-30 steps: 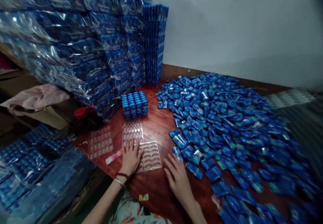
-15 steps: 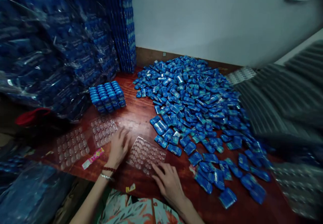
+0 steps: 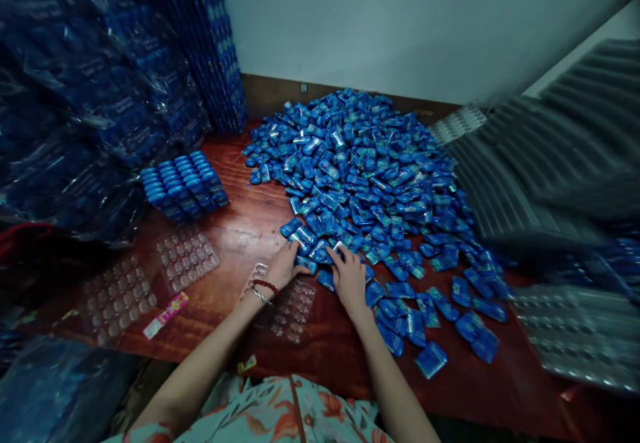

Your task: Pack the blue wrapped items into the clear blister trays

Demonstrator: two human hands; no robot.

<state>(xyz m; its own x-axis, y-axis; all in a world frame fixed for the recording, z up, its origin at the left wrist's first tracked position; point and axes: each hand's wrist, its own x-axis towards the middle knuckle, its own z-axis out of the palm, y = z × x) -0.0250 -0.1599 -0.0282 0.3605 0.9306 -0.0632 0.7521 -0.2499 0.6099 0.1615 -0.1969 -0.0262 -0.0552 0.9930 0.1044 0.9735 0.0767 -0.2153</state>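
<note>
blue packets (image 3: 319, 251) lie between our left hand (image 3: 283, 268) and right hand (image 3: 351, 282), at the edge of the pile (image 3: 360, 170). our fingers curve against them, grip unclear; we should press inward evenly.

So there's a big plastic-wrapped stack (image 3: 100, 83) of blue stuff towering over the left side, and a bluish wrapped bundle (image 3: 55, 390) below it. Pale wall (image 3: 400, 36) at the back, brown board (image 3: 270, 96) running along its base with a little tag (image 3: 303, 88) on it. Pink strip (image 3: 167, 314) lying on the left of the reddish-brown counter (image 3: 240, 196), plus a yellow scrap (image 3: 247, 364) near the front edge.
</note>
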